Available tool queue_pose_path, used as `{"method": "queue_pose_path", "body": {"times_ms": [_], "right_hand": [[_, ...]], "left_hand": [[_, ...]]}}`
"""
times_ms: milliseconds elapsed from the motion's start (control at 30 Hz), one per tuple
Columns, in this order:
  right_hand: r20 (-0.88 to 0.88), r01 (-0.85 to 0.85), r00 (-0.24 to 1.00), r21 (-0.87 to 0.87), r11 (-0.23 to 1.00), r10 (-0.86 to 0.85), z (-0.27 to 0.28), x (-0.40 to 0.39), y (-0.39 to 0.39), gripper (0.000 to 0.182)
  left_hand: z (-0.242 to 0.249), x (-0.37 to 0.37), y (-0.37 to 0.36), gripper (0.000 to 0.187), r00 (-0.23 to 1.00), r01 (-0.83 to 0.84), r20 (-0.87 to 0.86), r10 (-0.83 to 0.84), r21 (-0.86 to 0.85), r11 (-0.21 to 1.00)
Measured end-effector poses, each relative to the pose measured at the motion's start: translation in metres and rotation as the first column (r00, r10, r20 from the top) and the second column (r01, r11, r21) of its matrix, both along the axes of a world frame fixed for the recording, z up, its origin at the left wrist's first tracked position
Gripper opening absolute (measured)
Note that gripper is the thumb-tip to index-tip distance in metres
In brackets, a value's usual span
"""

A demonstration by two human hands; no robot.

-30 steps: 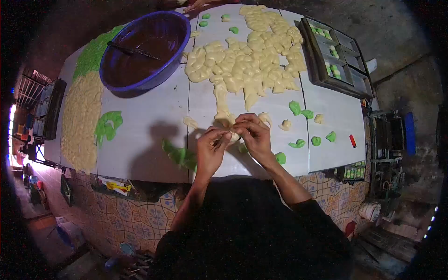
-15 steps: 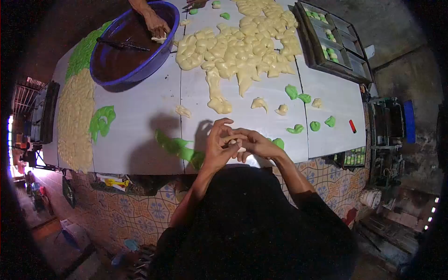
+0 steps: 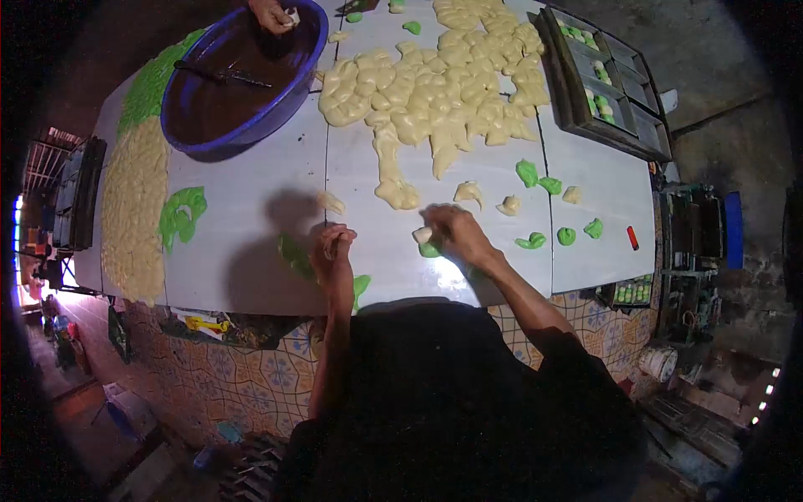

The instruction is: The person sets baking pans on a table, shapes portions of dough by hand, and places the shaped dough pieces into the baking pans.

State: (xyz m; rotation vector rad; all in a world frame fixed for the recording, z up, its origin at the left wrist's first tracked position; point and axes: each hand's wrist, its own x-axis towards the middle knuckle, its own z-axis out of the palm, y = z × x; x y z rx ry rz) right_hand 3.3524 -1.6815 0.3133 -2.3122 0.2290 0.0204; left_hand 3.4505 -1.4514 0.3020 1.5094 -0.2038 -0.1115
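On the white table, my right hand (image 3: 460, 234) has its fingertips closed at a small cream dough ball (image 3: 422, 236). That ball sits against a green dough piece (image 3: 429, 250). My left hand (image 3: 333, 253) is raised over the table's front part with fingers curled in; whatever they hold, if anything, is hidden. Green dough (image 3: 294, 256) lies beside and partly behind the left hand, and a cream dough scrap (image 3: 331, 203) is just beyond it. To the right are small green lumps (image 3: 566, 237) and cream lumps (image 3: 508, 205).
A large spread of cream dough (image 3: 435, 92) covers the table's far middle. A blue basin (image 3: 311, 77) of brown filling stands at far left, another person's hand (image 3: 273, 15) above it. A divided tray (image 3: 577, 125) holds green-and-cream pieces. A red lighter-like object (image 3: 632, 238) lies right.
My hands have separated: the right brought the cream ball down onto the table by the green piece, while the left drew away leftward. The other person's hand moved up toward the basin's far rim.
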Motion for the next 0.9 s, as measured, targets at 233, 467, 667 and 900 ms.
{"method": "queue_pose_path", "body": {"times_ms": [233,467,667,900], "right_hand": [[0.079,0.334,0.941,-0.382,0.862,-0.330,-0.012,-0.008,-0.051,0.041],[0.004,-0.029,1.000,-0.186,0.982,0.031,-0.008,-0.098,-0.022,0.038],[0.089,0.064,0.991,0.312,0.948,-0.096,0.031,-0.080,0.007,0.033],[0.329,0.074,0.906,0.499,0.864,-0.267,0.084,-0.014,0.056,0.023]], "left_hand": [[0.003,-0.008,0.002,0.006,0.994,0.021,0.108,-0.019,-0.016,1.000],[-0.001,-0.023,0.004,0.005,0.998,0.050,0.031,-0.050,-0.002,0.999],[0.022,-0.039,-0.026,0.020,0.902,0.415,-0.185,-0.389,0.130,0.901],[0.056,-0.049,-0.047,0.024,0.945,0.262,-0.124,-0.302,-0.264,0.928]]}}
